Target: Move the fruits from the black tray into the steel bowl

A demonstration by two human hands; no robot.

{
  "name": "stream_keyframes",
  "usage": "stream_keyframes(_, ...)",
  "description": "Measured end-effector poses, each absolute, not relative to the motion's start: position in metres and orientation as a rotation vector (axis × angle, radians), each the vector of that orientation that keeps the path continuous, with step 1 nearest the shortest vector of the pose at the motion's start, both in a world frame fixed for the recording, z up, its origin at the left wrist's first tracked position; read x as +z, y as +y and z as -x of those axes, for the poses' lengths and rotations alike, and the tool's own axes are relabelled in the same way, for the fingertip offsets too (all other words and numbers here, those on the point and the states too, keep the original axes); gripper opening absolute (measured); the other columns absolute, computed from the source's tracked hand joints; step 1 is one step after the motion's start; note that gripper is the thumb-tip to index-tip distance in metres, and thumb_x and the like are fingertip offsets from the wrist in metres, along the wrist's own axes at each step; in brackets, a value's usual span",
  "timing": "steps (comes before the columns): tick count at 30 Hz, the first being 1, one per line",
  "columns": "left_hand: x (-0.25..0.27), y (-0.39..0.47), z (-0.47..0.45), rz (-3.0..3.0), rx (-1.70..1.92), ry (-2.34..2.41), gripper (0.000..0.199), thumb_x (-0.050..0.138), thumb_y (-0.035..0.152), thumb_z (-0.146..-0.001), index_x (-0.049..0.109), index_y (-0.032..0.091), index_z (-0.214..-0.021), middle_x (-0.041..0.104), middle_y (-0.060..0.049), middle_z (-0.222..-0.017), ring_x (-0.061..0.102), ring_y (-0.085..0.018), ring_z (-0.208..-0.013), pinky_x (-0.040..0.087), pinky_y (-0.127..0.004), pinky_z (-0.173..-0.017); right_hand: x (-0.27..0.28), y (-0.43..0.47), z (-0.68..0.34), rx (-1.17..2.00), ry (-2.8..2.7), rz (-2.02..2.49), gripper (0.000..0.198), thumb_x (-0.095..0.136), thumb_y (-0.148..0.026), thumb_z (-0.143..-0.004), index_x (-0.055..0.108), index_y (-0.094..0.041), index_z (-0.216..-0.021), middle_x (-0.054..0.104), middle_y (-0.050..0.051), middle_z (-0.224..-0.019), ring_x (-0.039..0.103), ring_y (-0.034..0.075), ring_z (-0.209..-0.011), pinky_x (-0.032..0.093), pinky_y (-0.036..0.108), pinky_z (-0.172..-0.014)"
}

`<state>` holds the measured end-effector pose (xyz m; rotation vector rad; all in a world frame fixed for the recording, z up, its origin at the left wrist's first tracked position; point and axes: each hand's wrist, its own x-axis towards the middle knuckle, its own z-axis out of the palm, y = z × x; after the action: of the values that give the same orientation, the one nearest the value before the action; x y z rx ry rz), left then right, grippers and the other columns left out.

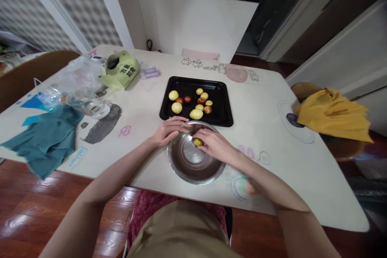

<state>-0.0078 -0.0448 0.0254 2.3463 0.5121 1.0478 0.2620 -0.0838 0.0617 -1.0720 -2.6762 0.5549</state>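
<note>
1. Bowl (189, 169) of steel sits at six o'clock from the black tray (222, 107).
2. Right hand (215, 144) pinches a yellow fruit (198, 142) inside the bowl.
3. Left hand (167, 131), spread apart, is at the bowl's rim near eleven o'clock.

Home, prob. dining rm: doodled white tbl (287, 173), wood-look flr (18, 197), curved-back chair (30, 70).

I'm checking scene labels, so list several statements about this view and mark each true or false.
1. The right hand holds a small yellowish fruit at the round silver metal bowl. True.
2. The left hand holds a fruit too. False: the left hand is at the bowl's rim, with no fruit visible in it.
3. The rectangular black tray lies beyond the bowl. True.
4. The crumpled teal cloth lies right of the tray. False: the cloth lies to its left.
</note>
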Motion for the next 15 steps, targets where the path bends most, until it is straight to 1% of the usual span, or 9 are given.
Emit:
stream_keyframes(3,0.026,-0.045,0.008,-2.375,1.088,0.462,0.053,0.034,0.045,-0.112,0.078,0.018,-0.122,0.078,-0.015,-0.128,0.064,-0.032,-0.135,0.050,-0.054,-0.114,0.064,-0.084,-0.263,0.566,-2.653,1.088,0.036,0.080,-0.009,-0.086,0.071,-0.020,-0.120,0.073,0.010,-0.117,0.070,0.031,-0.114,0.059,0.046,-0.100)
stream_keyframes(6,0.024,-0.045,0.008,-2.396,1.116,0.431,0.050,0.035,0.043,-0.112,0.077,0.017,-0.124,0.077,-0.015,-0.129,0.063,-0.032,-0.136,0.050,-0.053,-0.113,0.068,-0.084,-0.264,0.571,-2.640,1.093,0.034,0.079,-0.009,-0.087,0.071,-0.020,-0.117,0.073,0.010,-0.117,0.071,0.029,-0.113,0.060,0.043,-0.097)
stream_keyframes(9,0.023,-0.045,0.008,-2.416,1.124,0.410,0.050,0.036,0.043,-0.112,0.076,0.016,-0.124,0.077,-0.016,-0.128,0.063,-0.033,-0.135,0.050,-0.053,-0.112,0.076,-0.083,-0.268,0.578,-2.609,1.070,0.027,0.076,-0.013,-0.092,0.070,-0.020,-0.118,0.073,0.011,-0.120,0.071,0.029,-0.112,0.060,0.043,-0.096)
stream_keyframes(12,0.021,-0.045,0.007,-2.419,1.126,0.389,0.048,0.037,0.042,-0.112,0.076,0.017,-0.124,0.077,-0.016,-0.127,0.063,-0.033,-0.134,0.049,-0.052,-0.111,0.084,-0.074,-0.276,0.514,-2.485,1.035,0.019,0.068,-0.021,-0.100,0.070,-0.021,-0.119,0.074,0.010,-0.119,0.071,0.028,-0.112,0.060,0.044,-0.097)
stream_keyframes(15,0.020,-0.044,0.007,-2.420,1.134,0.365,0.046,0.038,0.042,-0.112,0.075,0.017,-0.124,0.078,-0.016,-0.127,0.065,-0.032,-0.132,0.050,-0.050,-0.109,0.082,-0.056,-0.287,0.400,-2.293,1.039,0.020,0.058,-0.022,-0.105,0.070,-0.023,-0.121,0.073,0.010,-0.119,0.070,0.027,-0.114,0.059,0.045,-0.101)
